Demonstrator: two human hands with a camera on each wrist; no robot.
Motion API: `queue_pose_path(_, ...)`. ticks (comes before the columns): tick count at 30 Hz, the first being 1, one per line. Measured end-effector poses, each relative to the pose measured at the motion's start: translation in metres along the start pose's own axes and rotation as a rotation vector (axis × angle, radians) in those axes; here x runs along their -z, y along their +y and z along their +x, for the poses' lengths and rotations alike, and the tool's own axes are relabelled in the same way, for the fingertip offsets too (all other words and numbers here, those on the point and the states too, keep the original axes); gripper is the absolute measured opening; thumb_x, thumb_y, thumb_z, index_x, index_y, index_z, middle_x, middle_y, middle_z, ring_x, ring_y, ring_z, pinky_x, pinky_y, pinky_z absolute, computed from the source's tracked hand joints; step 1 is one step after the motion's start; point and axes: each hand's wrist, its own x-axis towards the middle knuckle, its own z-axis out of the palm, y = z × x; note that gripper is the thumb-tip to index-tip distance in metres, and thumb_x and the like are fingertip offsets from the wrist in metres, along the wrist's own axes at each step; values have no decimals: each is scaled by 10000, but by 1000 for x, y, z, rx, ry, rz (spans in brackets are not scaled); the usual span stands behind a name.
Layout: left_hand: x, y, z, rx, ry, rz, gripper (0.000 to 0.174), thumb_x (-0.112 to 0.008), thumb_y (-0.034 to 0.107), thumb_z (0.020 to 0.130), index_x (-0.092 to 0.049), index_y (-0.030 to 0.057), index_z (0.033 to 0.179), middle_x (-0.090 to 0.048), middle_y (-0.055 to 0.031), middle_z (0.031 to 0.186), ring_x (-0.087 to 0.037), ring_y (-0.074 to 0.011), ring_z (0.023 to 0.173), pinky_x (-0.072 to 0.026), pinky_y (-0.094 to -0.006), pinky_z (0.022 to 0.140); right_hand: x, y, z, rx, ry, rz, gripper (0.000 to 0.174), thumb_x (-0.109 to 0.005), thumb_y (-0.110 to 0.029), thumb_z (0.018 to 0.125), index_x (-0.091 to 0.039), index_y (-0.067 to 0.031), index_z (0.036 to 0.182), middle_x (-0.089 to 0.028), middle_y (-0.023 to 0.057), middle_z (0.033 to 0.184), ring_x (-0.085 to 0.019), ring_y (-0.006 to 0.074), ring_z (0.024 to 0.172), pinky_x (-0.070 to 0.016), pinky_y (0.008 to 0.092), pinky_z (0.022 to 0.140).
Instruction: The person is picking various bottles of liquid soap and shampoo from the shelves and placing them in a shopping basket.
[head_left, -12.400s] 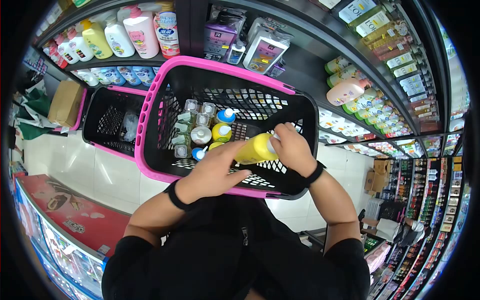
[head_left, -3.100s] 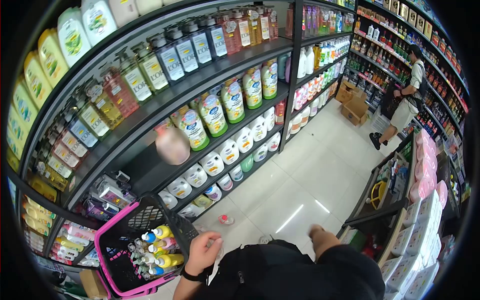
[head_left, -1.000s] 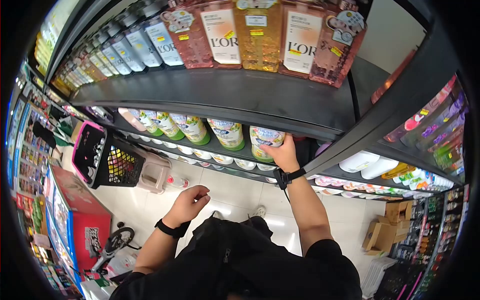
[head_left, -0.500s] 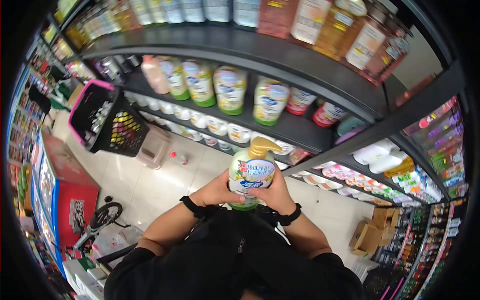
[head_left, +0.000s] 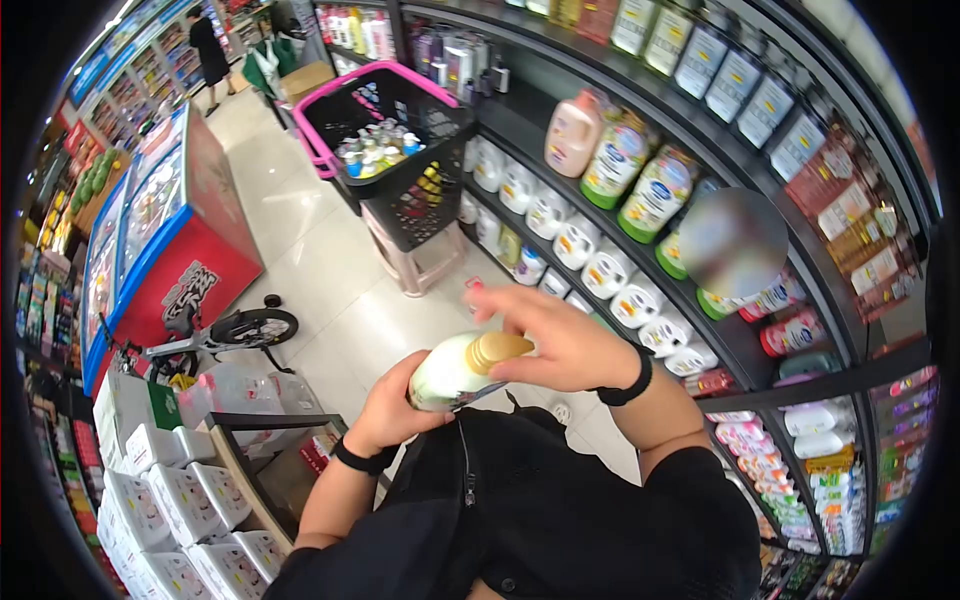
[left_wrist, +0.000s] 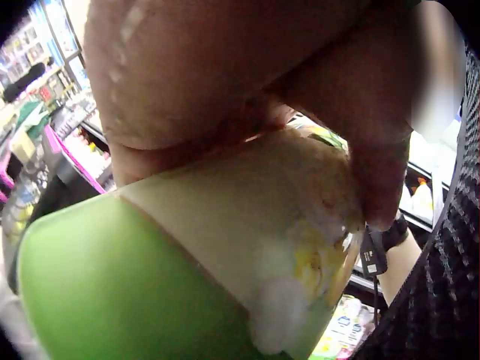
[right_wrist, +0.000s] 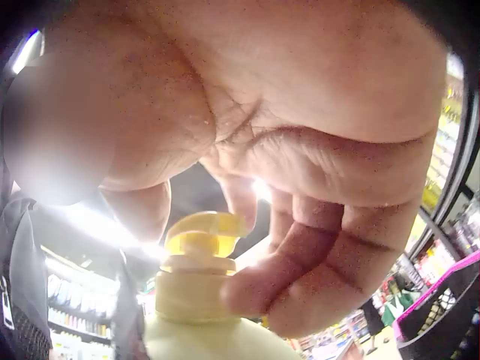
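My left hand (head_left: 390, 405) grips a pump bottle (head_left: 440, 378) in front of my body, fingers wrapped round its lower part. The bottle is tilted, cream with a green base (left_wrist: 127, 277), a flowered label and a golden pump head (head_left: 497, 352). My right hand (head_left: 575, 342) is at the pump head, its fingers loosely spread around it. In the right wrist view the thumb (right_wrist: 139, 214) stands apart from the pump, and a bent finger (right_wrist: 262, 289) lies beside its collar. Ahead, a black basket (head_left: 420, 205) with a pink rim holds several bottles.
A beige stool (head_left: 410, 270) supports the basket. Shelves of bottles (head_left: 655, 195) run along the right. On the left are a red freezer (head_left: 215, 225), a bicycle (head_left: 255, 327) and stacked white packs (head_left: 190, 505). A person (head_left: 207, 50) stands far back.
My right hand took the pump bottle off the shelf, and both hands then held it. Now the left hand holds it tilted, the right is at its pump, and my view has turned toward the basket.
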Motion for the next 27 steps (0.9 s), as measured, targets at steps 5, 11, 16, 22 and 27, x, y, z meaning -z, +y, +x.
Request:
queue_pose_path(5, 50, -28, -37, 78, 199, 14, 777, -891, 96, 630, -570, 25, 1334, -689, -137, 1174, -666, -252, 1106, -512, -365, 964, -47, 12, 97, 246, -151, -8, 308, -703, -275, 905, -663, -37, 1097, -637, 126, 1026, -637, 314, 957, -516, 392, 835)
queue_pose_path(11, 107, -40, -25, 143, 265, 5, 801, -908, 121, 611, -575, 16, 1332, -690, -140, 1179, -672, -252, 1090, -519, -368, 954, -53, 28, 180, 336, -254, 18, 322, -693, -308, 902, -658, -35, 1069, -644, 128, 1010, -644, 314, 939, -520, 398, 801)
queue_pose_path(16, 171, -40, 28, 136, 221, 93, 794, -909, 125, 608, -581, 20, 1323, -697, -139, 1160, -680, -249, 1068, -524, -367, 938, -34, 49, 251, 359, -286, -194, 368, -745, -368, 884, -652, -51, 1047, -665, 111, 906, -667, 316, 812, -525, 406, 686)
queue_pose_path(22, 268, -39, 104, 132, 242, 260, 778, -919, 163, 591, -597, 19, 1284, -704, -154, 1133, -692, -272, 1060, -532, -372, 919, -13, 90, 361, 534, -125, -187, 397, -736, -431, 876, -653, -71, 1021, -650, 91, 746, -658, 330, 667, -508, 420, 581)
queue_pose_path(27, 335, -48, 163, 189, 255, 274, 782, -920, 174, 594, -592, 26, 1288, -700, -158, 1146, -697, -279, 1055, -536, -382, 913, 13, 112, 451, 606, -66, -291, 362, -707, -416, 895, -654, -66, 970, -631, 94, 692, -642, 312, 605, -488, 415, 529)
